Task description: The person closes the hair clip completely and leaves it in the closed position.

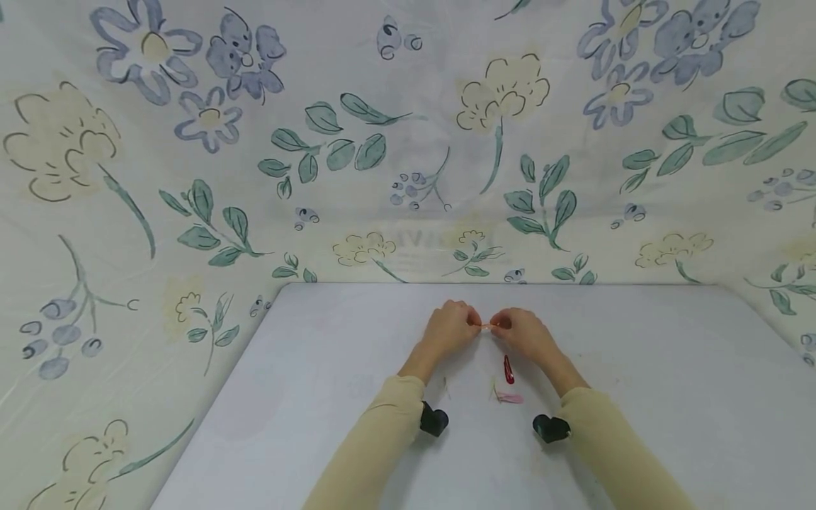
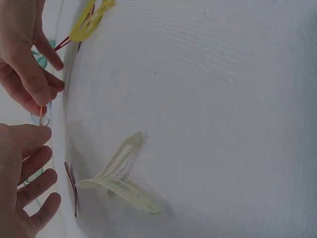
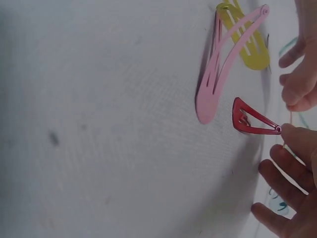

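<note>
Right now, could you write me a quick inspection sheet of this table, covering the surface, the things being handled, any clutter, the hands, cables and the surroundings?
Surface: pale grey table, a few faint marks.
Things in hand: a thin orange hair clip, pinched at both ends.
Clutter: red hair clip, pink hair clip, yellow hair clip and cream hair clip lying loose on the table.
Hands: left hand and right hand meet above the table, fingers curled on the orange clip.
Cables: nothing seen.
Surroundings: flowered cloth hangs behind and at both sides.
</note>
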A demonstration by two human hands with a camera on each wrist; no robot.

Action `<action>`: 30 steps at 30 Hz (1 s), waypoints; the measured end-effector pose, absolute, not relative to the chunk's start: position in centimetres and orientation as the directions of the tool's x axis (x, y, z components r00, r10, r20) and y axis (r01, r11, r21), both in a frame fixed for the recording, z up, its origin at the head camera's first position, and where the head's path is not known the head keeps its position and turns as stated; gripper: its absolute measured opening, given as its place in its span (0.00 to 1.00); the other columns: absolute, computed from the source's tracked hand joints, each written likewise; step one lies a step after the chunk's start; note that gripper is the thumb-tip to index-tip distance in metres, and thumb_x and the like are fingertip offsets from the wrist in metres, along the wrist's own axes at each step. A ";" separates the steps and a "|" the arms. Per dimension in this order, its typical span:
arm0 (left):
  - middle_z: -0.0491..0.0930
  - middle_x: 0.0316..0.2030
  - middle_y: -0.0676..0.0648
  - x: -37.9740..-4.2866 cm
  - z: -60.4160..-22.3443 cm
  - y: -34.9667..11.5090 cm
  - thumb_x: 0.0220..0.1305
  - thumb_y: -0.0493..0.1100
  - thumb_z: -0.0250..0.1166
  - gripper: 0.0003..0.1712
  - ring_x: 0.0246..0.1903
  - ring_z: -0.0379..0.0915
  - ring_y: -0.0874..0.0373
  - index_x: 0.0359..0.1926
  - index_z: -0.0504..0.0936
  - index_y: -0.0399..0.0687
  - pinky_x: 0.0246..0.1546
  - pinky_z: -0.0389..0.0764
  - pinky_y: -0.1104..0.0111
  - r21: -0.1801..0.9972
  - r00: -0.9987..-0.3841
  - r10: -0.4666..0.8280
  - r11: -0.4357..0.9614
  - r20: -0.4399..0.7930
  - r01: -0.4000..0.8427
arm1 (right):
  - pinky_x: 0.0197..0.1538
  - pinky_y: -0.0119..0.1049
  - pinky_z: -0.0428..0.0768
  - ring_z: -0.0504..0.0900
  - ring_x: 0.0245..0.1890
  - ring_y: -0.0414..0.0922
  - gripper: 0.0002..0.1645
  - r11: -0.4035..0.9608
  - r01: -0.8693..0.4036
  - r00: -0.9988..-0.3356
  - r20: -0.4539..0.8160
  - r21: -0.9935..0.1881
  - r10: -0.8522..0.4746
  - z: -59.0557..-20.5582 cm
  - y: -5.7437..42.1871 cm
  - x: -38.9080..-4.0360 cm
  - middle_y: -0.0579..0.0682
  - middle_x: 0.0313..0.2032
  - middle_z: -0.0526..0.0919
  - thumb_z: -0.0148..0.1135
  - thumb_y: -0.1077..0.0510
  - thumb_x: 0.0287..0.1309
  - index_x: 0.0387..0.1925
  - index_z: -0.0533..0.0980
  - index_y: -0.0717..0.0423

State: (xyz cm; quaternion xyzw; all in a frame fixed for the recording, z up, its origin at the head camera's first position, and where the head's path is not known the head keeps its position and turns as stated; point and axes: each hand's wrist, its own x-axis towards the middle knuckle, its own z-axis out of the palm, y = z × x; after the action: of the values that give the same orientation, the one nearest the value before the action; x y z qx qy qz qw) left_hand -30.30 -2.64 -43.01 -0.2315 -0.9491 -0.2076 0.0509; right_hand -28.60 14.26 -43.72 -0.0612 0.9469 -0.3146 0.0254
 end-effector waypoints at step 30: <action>0.82 0.38 0.50 -29.4 -43.2 -2.6 0.63 0.45 0.66 0.08 0.44 0.74 0.54 0.40 0.87 0.50 0.48 0.75 0.58 0.326 -0.906 0.396 0.845 0.151 0.424 | 0.56 0.49 0.78 0.80 0.48 0.52 0.12 0.811 -0.089 -0.990 -0.035 -0.578 -0.134 -43.8 14.0 -28.2 0.56 0.45 0.84 0.63 0.59 0.63 0.46 0.82 0.59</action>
State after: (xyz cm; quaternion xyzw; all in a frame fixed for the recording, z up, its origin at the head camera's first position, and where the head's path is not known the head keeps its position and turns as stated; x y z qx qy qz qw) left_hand -29.40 -2.64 -43.20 -0.2136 -0.9597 -0.1786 0.0389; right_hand -28.15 14.00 -43.77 -0.0586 0.9510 -0.3014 0.0370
